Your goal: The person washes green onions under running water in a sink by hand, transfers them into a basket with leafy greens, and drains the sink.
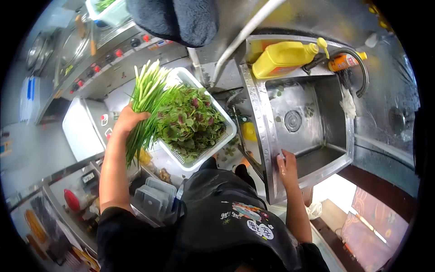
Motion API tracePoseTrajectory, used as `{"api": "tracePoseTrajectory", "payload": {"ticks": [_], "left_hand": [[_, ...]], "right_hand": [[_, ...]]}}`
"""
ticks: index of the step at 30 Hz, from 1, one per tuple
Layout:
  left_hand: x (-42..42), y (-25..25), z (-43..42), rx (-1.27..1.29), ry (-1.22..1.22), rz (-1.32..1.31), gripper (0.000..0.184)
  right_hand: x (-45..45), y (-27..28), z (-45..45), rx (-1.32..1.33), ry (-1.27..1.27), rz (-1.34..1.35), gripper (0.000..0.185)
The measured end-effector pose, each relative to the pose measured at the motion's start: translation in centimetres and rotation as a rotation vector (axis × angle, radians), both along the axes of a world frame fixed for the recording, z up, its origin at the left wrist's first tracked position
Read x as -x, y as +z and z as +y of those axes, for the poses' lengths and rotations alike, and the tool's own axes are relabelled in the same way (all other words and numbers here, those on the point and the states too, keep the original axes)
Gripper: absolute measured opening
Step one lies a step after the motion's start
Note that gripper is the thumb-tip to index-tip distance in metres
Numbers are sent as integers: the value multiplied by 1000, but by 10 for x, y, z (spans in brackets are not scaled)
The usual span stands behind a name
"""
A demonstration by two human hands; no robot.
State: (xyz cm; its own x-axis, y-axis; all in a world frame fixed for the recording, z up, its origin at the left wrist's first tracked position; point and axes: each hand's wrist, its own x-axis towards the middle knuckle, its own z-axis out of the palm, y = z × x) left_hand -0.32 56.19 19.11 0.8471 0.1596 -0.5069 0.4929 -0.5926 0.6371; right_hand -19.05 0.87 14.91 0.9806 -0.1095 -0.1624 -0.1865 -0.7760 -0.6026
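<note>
A bunch of long green stalks with pale ends is gripped in my left hand, its pale ends pointing up and its leafy ends hanging down. The bunch overlaps the left side of a white perforated basket that holds leafy greens with purple centres. My right hand is at the near left corner of the metal sink, touching its rim, with fingers slightly apart and nothing seen in them. Small leaf bits lie in the sink near the drain.
A yellow jug, an orange bottle and a curved faucet stand behind the sink. A white cloth hangs on its right rim. Clear plastic containers are at lower left, and stove knobs line the upper left.
</note>
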Motion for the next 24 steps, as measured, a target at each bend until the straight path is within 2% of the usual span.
{"api": "tracePoseTrajectory", "payload": {"ticks": [2, 3, 4, 5, 6, 7, 8, 12, 13, 15, 18, 22, 23, 24], "left_hand": [[-19, -59, 9, -129, -80, 16, 51], [-29, -91, 15, -182, -143, 15, 50], [-48, -127, 26, -247, -240, 141, 50], [-53, -149, 28, -178, -196, 124, 48], [-61, -175, 33, -222, -189, 148, 48], [-69, -155, 8, -267, -197, 235, 47], [-72, -181, 13, -286, -166, 164, 47], [-87, -271, 30, -209, -305, 132, 67], [-94, -284, 31, -207, -364, 207, 71], [-98, -300, 32, -216, -466, 365, 79], [-98, -307, 24, -391, -502, 371, 79], [-99, -349, 50, -327, -508, 266, 73], [-95, -281, 9, -345, -539, 338, 67], [-96, -299, 20, -353, -581, 297, 65]], "right_hand": [[14, -17, 6, 89, 50, -102, 45], [22, -18, 15, 55, -18, -15, 48], [27, -17, 24, 20, -93, 68, 52], [25, -7, 32, -7, -146, 100, 53], [22, 2, 39, -34, -196, 129, 54], [23, -3, 39, -1, -191, 75, 55], [24, -9, 39, 32, -181, 23, 55], [26, -9, 43, 68, -230, 14, 60], [24, -4, 45, 83, -237, 4, 59], [27, -9, 43, 96, -236, -35, 59], [26, -9, 44, 99, -231, -55, 59], [27, -12, 43, 106, -233, -63, 57], [27, -12, 44, 101, -237, -62, 58], [27, -10, 44, 97, -240, -60, 58]]}}
